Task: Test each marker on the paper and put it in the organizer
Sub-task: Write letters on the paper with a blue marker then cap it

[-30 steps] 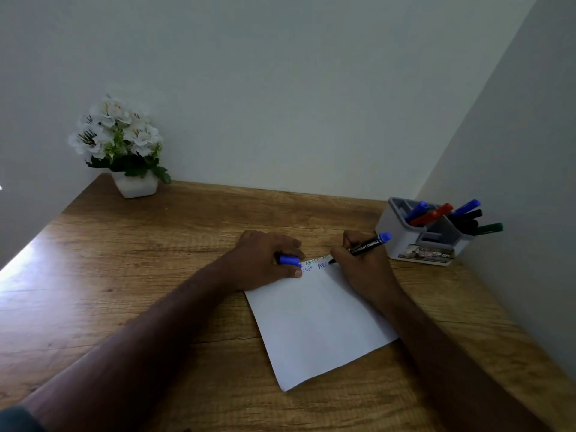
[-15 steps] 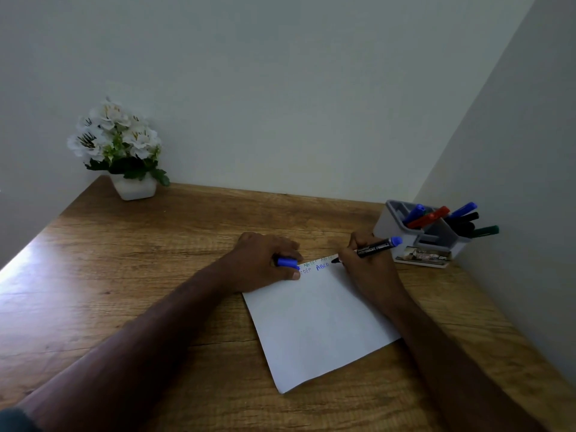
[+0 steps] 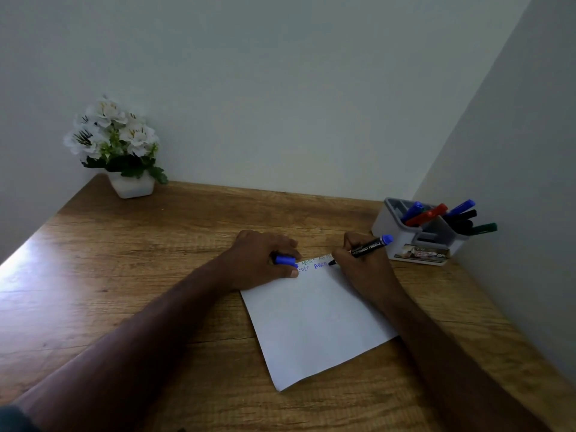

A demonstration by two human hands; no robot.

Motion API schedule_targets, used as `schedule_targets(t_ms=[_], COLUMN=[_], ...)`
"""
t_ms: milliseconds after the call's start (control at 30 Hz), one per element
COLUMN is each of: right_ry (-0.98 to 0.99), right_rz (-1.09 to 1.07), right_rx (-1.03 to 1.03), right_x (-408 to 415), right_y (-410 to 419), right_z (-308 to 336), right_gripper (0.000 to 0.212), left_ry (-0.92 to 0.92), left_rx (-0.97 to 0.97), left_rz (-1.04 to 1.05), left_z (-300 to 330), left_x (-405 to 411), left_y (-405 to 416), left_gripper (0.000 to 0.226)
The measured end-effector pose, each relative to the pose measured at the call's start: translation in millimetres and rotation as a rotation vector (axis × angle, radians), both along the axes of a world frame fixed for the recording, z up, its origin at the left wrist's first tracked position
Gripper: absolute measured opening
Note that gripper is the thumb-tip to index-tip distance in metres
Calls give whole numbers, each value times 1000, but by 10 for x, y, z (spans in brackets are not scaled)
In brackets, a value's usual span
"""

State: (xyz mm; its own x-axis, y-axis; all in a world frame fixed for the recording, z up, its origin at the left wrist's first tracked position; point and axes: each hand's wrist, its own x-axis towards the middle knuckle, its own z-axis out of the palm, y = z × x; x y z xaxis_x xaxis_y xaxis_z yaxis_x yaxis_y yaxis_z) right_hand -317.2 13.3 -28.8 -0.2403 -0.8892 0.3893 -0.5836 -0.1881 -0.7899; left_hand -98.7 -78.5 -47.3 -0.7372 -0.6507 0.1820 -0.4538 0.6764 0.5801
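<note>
A white sheet of paper (image 3: 314, 325) lies on the wooden desk, with coloured letters written along its far edge. My right hand (image 3: 366, 265) grips a black marker with a blue end (image 3: 371, 246), its tip touching the paper at the end of a blue line of letters. My left hand (image 3: 265, 260) rests on the paper's far left corner and holds the blue cap (image 3: 285, 260) between its fingers. The grey organizer (image 3: 389, 222) stands at the right against the wall, with several markers (image 3: 436, 213) leaning in it.
A white pot of white flowers (image 3: 117, 148) stands in the far left corner of the desk (image 3: 156, 260). Walls close the desk at the back and on the right, just behind the organizer.
My right hand has moved a little to the right along the paper's far edge, and more blue letters show. My left hand has stayed where it was with the cap.
</note>
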Motion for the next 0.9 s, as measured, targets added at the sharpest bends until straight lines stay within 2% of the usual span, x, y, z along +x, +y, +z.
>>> schedule_targets(t_ms=[267, 400, 500, 667, 767, 900], right_ry=[14, 5, 1, 11, -5, 24], right_rz=[-27, -48, -45, -60, -79, -56], right_rx=[6, 15, 16, 33, 19, 49], right_x=[-9, 8, 9, 1, 0, 8], right_y=[-7, -12, -7, -18, -5, -8], right_z=[4, 15, 20, 11, 27, 9], right_gripper=[36, 40, 36, 34, 28, 29], left_ry=[9, -2, 1, -12, -7, 4], left_rx=[-1, 10, 9, 19, 15, 13], left_rz=[5, 7, 2, 9, 13, 8], left_z=[12, 34, 47, 22, 34, 29], left_x=[-3, -5, -5, -5, -12, 2], left_y=[4, 17, 30, 17, 23, 36], left_gripper=[72, 64, 54, 64, 58, 52])
